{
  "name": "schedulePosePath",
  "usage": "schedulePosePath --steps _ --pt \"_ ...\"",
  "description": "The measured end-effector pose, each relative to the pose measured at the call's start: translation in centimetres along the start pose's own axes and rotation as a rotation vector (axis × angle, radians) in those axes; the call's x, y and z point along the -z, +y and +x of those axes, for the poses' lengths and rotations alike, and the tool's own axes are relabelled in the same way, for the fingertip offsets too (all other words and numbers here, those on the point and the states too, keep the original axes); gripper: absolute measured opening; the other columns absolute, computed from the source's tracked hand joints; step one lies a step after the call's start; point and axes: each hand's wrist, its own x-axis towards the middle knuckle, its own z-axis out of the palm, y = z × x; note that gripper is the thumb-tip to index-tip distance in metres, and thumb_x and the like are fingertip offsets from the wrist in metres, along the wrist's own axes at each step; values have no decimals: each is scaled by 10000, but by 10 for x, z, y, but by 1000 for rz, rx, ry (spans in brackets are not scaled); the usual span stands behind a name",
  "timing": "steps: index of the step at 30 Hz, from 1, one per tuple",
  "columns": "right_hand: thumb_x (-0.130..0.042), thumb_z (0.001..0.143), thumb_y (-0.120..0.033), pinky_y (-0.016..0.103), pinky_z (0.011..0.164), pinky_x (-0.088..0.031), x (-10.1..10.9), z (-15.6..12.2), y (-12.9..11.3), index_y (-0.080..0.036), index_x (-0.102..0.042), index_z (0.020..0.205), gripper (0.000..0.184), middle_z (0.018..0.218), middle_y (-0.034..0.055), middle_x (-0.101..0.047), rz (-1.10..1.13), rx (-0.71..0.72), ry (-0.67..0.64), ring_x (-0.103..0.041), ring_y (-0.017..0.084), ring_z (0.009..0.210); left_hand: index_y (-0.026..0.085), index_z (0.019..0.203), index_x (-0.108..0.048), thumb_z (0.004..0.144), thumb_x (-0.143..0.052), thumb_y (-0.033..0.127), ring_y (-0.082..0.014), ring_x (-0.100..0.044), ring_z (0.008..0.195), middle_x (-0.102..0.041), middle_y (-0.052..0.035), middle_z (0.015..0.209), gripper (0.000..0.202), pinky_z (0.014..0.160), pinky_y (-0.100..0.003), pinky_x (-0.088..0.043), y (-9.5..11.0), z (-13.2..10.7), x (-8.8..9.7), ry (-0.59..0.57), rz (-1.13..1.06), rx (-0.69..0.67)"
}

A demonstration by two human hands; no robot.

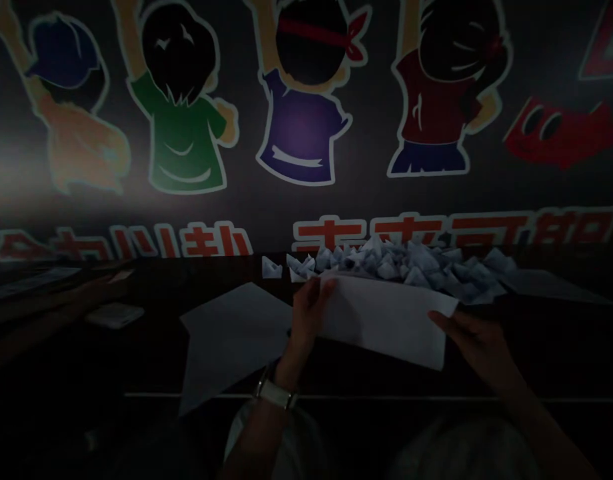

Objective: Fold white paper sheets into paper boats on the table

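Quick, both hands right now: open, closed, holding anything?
Left hand: closed, holding the sheet by its left end.
Right hand: closed, pinching the same sheet at its right end.

From the wearer's head, the camera looks forward and down past near hands point(307, 313) toward a cartoon-covered wall point(364, 197).

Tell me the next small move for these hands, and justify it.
Probably bring the white sheet's ends together into a fold: the left hand and right hand grip it at opposite ends, and a heap of folded paper pieces lies beyond it.
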Motion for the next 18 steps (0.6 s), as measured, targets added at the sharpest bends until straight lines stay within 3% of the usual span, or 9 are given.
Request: schedulePosePath --steps 11,18 --pt "-693 612 -480 294 529 -473 20 -7 6 -227 -675 599 254 590 3 -653 -40 -70 -56 -596 212 588 146 569 -597 583 -742 384 -81 -422 545 -521 30 554 279 519 -184 -318 6 -16 -14 128 -118 120" --pt "-700 624 -467 355 713 -513 23 -4 13 -234 -713 767 273 802 19 -722 30 -160 -116 -643 278 804 141 566 -587 554 -753 383 -81 -437 544 -532 28 566 294 517 -188 -320 4 -16 -16 124 -144 153"
